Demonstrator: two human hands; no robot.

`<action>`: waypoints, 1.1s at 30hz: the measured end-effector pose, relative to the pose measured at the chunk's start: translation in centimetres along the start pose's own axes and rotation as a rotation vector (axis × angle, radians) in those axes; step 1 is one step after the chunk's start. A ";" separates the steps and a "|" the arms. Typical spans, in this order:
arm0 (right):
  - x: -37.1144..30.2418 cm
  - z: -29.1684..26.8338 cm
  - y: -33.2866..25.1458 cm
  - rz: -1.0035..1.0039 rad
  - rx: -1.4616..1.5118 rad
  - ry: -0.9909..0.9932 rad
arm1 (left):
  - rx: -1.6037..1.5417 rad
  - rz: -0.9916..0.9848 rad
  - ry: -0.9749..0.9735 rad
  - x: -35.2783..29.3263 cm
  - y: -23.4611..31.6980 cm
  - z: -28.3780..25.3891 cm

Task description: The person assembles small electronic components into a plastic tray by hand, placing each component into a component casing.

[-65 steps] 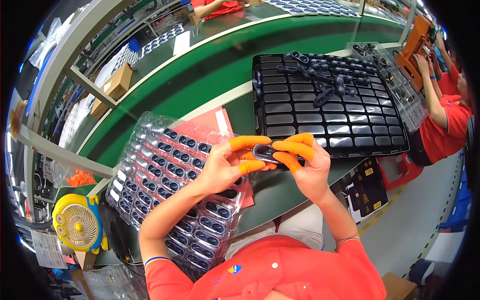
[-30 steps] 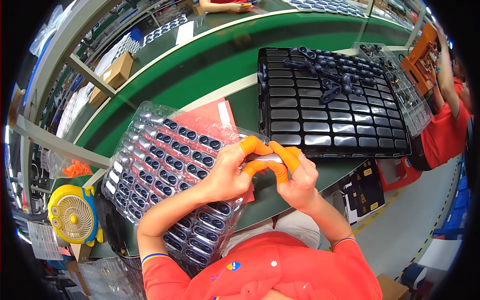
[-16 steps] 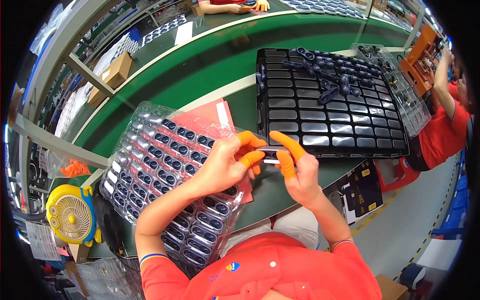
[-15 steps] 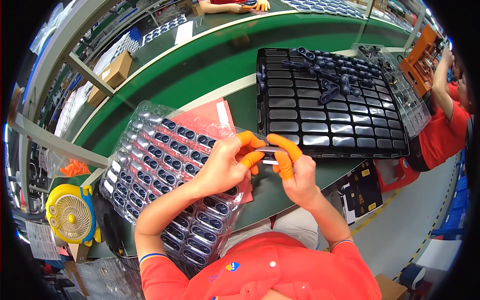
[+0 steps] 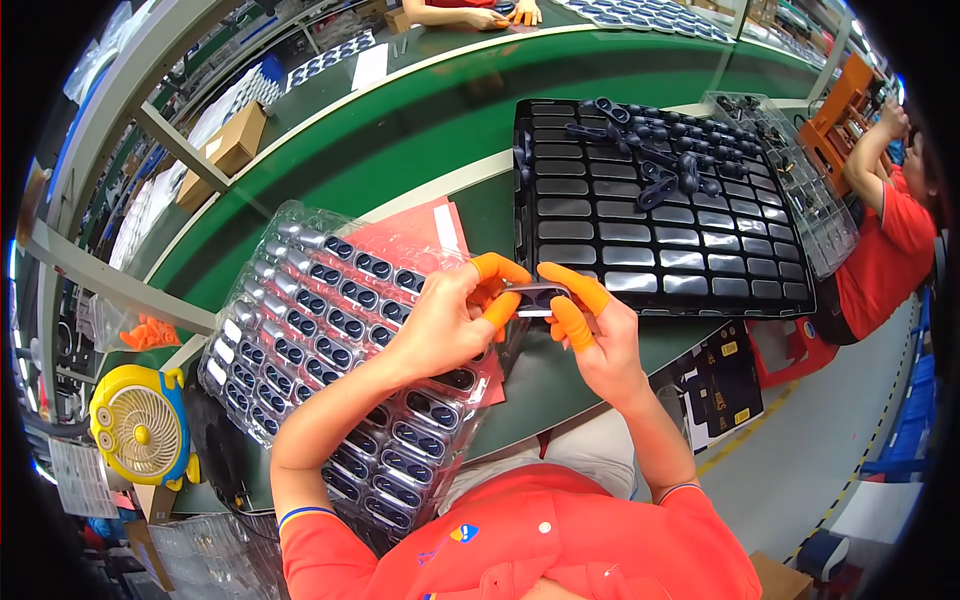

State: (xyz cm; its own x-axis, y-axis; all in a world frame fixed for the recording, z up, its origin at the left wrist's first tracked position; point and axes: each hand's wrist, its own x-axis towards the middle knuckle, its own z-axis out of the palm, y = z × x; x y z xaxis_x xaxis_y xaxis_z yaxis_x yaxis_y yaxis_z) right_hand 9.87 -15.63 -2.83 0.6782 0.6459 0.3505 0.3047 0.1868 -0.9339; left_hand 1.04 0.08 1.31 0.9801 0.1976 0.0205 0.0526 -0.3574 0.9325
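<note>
Between my hands, over the table's front edge, is a small dark oblong casing (image 5: 541, 290) with a pale lower edge. My left hand (image 5: 448, 322) pinches its left end, and my right hand (image 5: 602, 345) grips the right end. Orange finger cots cover several fingertips on both hands and hide part of the casing. Under my left forearm lies a clear blister tray (image 5: 290, 215) filled with rows of dark blue oval pieces. Beyond my right hand sits a black compartment tray (image 5: 669, 259), with loose dark blue parts (image 5: 657, 186) heaped toward its far side.
A red sheet (image 5: 425, 232) lies partly beneath the blister tray. At far left stands a yellow fan (image 5: 143, 437), near a bag of orange finger cots (image 5: 150, 333). A green belt (image 5: 340, 155) runs behind the table. Co-workers are across it and at right (image 5: 905, 232).
The casing has turned in my fingers, so more of its dark inner side shows. My right fingers have shifted slightly along it. The co-worker at right has moved a little.
</note>
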 end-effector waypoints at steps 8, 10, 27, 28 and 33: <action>0.3 0.2 1.3 -0.098 0.204 -0.041 | 0.180 0.137 -0.004 0.1 -0.1 -0.1; 0.7 0.7 1.7 -0.140 0.358 -0.002 | 0.217 0.114 -0.003 0.0 -0.1 0.2; -0.9 1.0 1.6 -0.302 -0.302 -0.073 | 0.516 0.646 0.056 -1.1 -2.7 1.6; -1.1 0.7 1.6 -0.266 -0.312 -0.090 | 0.507 0.663 0.057 -1.0 -2.7 1.7; -0.7 0.5 0.3 0.138 -0.037 -0.047 | 0.280 0.537 0.141 -0.3 -1.4 0.9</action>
State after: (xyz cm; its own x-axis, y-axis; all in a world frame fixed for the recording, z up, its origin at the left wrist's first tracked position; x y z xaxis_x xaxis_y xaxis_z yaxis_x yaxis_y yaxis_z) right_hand 9.16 -15.64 -3.38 0.6835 0.6977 0.2144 0.2360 0.0668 -0.9695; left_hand 0.87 -0.27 -0.30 0.8497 0.0360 0.5260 -0.3738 -0.6624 0.6492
